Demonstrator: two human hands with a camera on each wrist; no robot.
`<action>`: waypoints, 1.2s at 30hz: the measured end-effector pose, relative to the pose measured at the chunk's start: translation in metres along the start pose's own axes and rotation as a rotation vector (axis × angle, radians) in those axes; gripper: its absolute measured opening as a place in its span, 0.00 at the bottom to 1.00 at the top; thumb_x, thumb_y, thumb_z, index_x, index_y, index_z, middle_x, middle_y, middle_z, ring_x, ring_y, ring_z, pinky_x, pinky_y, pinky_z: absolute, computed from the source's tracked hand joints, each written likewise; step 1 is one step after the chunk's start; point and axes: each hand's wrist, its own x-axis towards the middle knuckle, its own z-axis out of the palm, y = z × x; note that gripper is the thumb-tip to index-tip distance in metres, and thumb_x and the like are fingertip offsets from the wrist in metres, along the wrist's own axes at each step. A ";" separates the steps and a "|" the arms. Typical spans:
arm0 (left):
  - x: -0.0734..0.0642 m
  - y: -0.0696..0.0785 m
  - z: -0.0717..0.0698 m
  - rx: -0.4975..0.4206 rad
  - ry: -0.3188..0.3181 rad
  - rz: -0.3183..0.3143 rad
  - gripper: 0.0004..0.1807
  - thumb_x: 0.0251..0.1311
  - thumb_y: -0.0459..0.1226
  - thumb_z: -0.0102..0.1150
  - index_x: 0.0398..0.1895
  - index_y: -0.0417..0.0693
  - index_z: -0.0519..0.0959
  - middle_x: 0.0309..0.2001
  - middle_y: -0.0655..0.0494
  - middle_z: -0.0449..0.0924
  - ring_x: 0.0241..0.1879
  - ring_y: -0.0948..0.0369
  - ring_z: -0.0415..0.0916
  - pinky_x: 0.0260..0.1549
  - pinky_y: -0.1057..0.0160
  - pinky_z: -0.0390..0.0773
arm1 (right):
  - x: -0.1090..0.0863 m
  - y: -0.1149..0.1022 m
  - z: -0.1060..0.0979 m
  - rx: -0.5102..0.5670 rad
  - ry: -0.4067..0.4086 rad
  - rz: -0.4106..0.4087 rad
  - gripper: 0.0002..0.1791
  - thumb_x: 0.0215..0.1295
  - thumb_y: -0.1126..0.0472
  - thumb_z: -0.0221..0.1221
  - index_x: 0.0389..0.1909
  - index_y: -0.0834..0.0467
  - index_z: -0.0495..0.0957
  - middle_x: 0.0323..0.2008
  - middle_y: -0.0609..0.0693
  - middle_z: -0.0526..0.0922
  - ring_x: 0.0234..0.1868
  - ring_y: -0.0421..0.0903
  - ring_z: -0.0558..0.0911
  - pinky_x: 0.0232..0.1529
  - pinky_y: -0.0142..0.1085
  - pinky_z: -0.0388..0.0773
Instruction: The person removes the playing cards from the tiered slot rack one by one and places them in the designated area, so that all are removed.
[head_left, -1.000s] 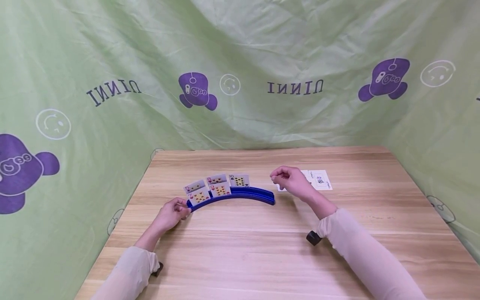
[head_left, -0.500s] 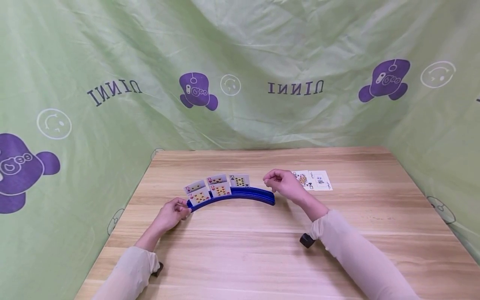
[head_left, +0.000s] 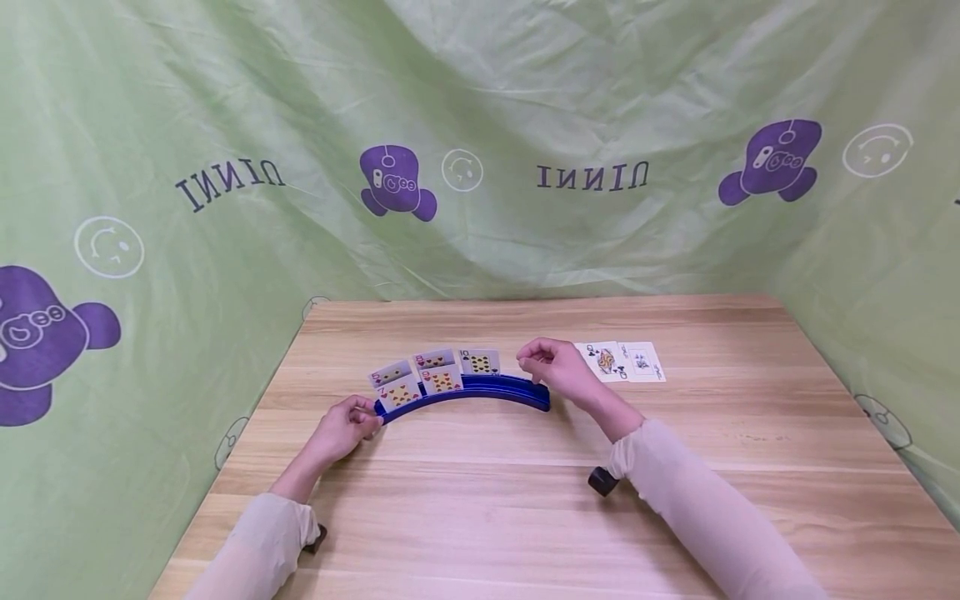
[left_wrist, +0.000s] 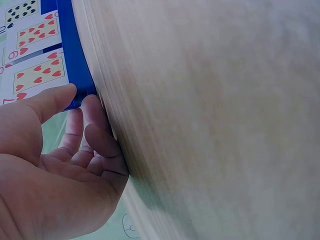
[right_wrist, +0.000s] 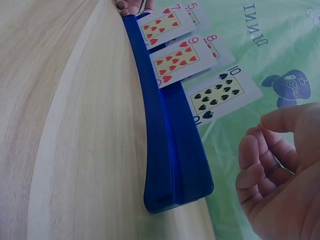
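Note:
My left hand grips the near left end of a curved blue card holder. In the left wrist view, its thumb lies on the holder's end. Several playing cards stand in the holder: the seven of hearts and nine of hearts in front, the five and eight behind, and the ten of spades further right. My right hand hovers by the holder's right end. Its thumb and index fingertips meet; no card shows clearly between them in the right wrist view.
A queen and a joker card lie face up on the wooden table, right of the right hand. A green printed cloth hangs behind and at both sides.
My right hand has moved left, away from the loose cards and closer to the holder's right end, uncovering the queen. The left hand and the holder have stayed put.

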 end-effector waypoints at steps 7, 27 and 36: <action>0.000 0.000 0.000 0.007 0.003 0.004 0.14 0.62 0.30 0.60 0.50 0.35 0.73 0.36 0.45 0.85 0.30 0.61 0.76 0.29 0.66 0.75 | 0.005 -0.003 0.006 0.018 0.024 0.001 0.13 0.68 0.63 0.60 0.48 0.68 0.78 0.39 0.62 0.83 0.29 0.44 0.79 0.31 0.35 0.77; 0.000 0.002 -0.001 -0.001 0.005 0.005 0.14 0.62 0.30 0.60 0.49 0.35 0.73 0.35 0.46 0.83 0.30 0.61 0.76 0.29 0.66 0.75 | 0.015 -0.009 0.020 0.027 0.014 0.025 0.10 0.66 0.61 0.62 0.46 0.60 0.80 0.40 0.55 0.84 0.29 0.44 0.80 0.36 0.42 0.79; -0.002 0.002 -0.001 -0.007 0.005 0.004 0.14 0.62 0.30 0.60 0.49 0.35 0.73 0.35 0.46 0.83 0.30 0.61 0.76 0.28 0.66 0.75 | 0.019 -0.010 0.027 0.043 0.007 0.030 0.10 0.66 0.62 0.62 0.45 0.61 0.80 0.41 0.56 0.85 0.31 0.48 0.82 0.39 0.44 0.81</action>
